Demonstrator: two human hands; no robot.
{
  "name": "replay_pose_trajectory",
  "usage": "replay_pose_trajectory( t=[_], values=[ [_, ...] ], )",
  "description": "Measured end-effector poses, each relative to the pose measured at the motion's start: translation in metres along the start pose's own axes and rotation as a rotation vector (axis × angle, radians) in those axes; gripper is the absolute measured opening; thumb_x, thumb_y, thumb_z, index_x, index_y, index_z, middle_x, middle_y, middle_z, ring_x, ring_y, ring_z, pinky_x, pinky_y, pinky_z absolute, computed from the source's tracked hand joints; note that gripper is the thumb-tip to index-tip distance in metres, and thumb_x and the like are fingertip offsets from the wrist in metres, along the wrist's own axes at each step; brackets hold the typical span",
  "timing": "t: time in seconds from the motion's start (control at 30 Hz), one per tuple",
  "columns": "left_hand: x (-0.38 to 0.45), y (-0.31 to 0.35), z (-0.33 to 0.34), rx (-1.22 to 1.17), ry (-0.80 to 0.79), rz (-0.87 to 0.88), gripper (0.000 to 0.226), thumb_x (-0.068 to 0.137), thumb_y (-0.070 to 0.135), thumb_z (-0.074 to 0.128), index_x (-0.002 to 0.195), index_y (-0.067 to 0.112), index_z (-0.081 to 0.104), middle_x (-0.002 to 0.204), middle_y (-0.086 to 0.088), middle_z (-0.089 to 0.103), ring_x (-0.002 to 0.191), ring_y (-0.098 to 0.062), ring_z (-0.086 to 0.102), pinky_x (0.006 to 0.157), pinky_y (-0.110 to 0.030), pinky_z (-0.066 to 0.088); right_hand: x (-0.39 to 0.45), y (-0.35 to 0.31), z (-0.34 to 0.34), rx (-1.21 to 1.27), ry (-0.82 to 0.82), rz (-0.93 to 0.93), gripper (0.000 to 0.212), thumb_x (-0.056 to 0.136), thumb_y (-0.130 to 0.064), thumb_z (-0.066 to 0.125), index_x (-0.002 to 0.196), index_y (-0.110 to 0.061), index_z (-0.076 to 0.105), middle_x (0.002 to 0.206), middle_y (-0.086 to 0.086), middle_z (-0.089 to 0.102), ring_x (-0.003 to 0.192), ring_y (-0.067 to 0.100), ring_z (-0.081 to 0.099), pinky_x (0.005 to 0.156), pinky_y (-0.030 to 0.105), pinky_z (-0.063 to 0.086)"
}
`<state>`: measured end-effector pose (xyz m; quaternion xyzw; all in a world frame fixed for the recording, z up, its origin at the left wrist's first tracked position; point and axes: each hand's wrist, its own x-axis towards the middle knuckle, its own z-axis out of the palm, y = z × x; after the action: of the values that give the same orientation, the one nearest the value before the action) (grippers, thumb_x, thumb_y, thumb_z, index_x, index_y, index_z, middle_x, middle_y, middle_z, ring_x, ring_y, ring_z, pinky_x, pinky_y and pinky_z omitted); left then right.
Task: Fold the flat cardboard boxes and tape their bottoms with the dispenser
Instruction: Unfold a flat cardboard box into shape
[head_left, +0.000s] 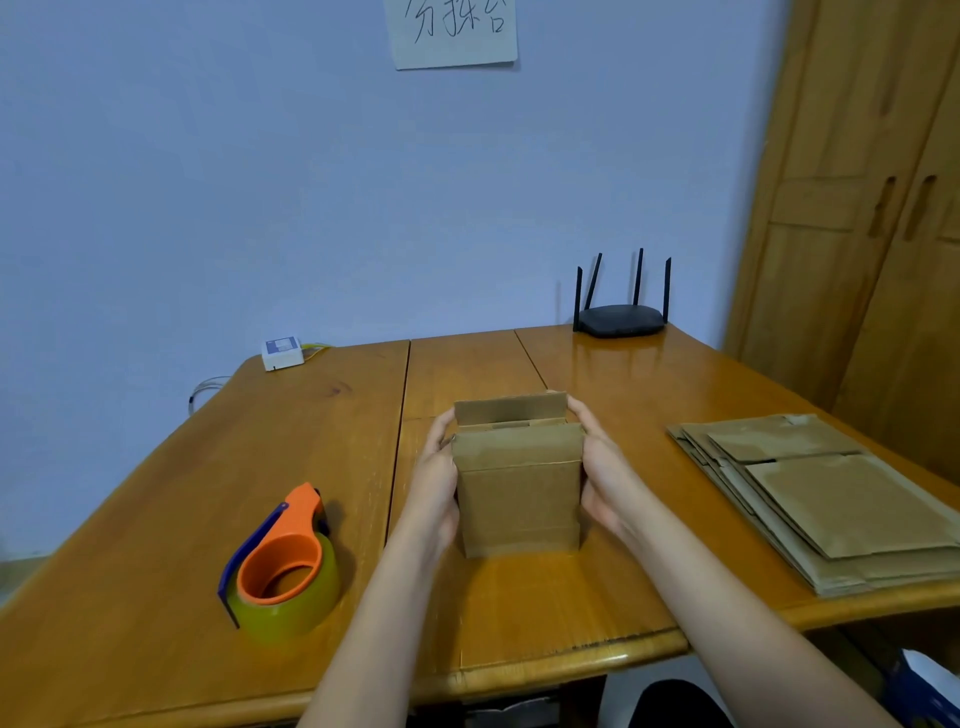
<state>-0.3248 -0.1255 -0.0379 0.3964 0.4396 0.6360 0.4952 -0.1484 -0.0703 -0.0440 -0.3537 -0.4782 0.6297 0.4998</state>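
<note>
- small brown cardboard box (519, 488) stands upright mid-table, flaps up, likely for folding.
- left hand (434, 486) and right hand (605, 475) clasp its sides, steadying it.
- orange tape dispenser (283, 564) waits left of the box; flat brown cardboard stack (821, 493) lies right.

Home room doubling as a packing spot. Varnished wooden table (311, 441) against a plain blue wall (208, 182), wooden wardrobe (857, 208) far right, black four-antenna router (621, 318) at the table's far edge, small white adapter box (283, 353) far left, handwritten paper sign (454, 31) stuck on the wall.
</note>
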Motion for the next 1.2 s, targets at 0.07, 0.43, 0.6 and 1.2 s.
replay_pose_trajectory(
  t=[0.07, 0.43, 0.6, 1.2],
  values=[
    [0.000, -0.003, 0.001, 0.007, 0.015, 0.007, 0.028, 0.098, 0.024, 0.054, 0.124, 0.032, 0.061, 0.112, -0.010, 0.072, 0.106, -0.028, 0.066, 0.090, -0.046, 0.053, -0.002, -0.001, 0.001, -0.018, 0.011, -0.008, 0.032, 0.102, -0.017, 0.050, 0.126, -0.036, 0.060, 0.113, 0.010, 0.073, 0.107, 0.027, 0.066, 0.096, 0.048, 0.053],
    [0.007, -0.007, -0.002, 0.019, 0.088, -0.032, 0.012, 0.096, 0.020, 0.056, 0.102, 0.019, 0.067, 0.111, -0.011, 0.071, 0.094, -0.025, 0.061, 0.073, -0.038, 0.049, 0.000, -0.001, 0.000, -0.073, 0.054, -0.012, 0.019, 0.099, -0.019, 0.053, 0.108, -0.012, 0.068, 0.107, 0.011, 0.072, 0.099, 0.025, 0.061, 0.083, 0.040, 0.051],
    [0.005, -0.006, -0.002, 0.012, 0.080, -0.009, 0.017, 0.098, 0.017, 0.055, 0.108, 0.017, 0.069, 0.110, -0.010, 0.071, 0.095, -0.025, 0.064, 0.074, -0.039, 0.052, -0.003, -0.003, 0.002, -0.105, 0.087, -0.039, 0.022, 0.100, -0.014, 0.050, 0.105, -0.015, 0.071, 0.106, 0.011, 0.073, 0.101, 0.026, 0.062, 0.082, 0.039, 0.051],
    [0.000, -0.005, 0.005, -0.050, 0.132, -0.039, 0.034, 0.100, 0.042, 0.045, 0.102, 0.023, 0.073, 0.111, -0.006, 0.072, 0.104, -0.028, 0.063, 0.087, -0.044, 0.051, -0.014, -0.001, 0.010, -0.132, 0.119, -0.119, 0.024, 0.101, -0.027, 0.054, 0.109, -0.035, 0.074, 0.122, -0.006, 0.066, 0.112, 0.017, 0.060, 0.084, 0.030, 0.051]
  ],
)
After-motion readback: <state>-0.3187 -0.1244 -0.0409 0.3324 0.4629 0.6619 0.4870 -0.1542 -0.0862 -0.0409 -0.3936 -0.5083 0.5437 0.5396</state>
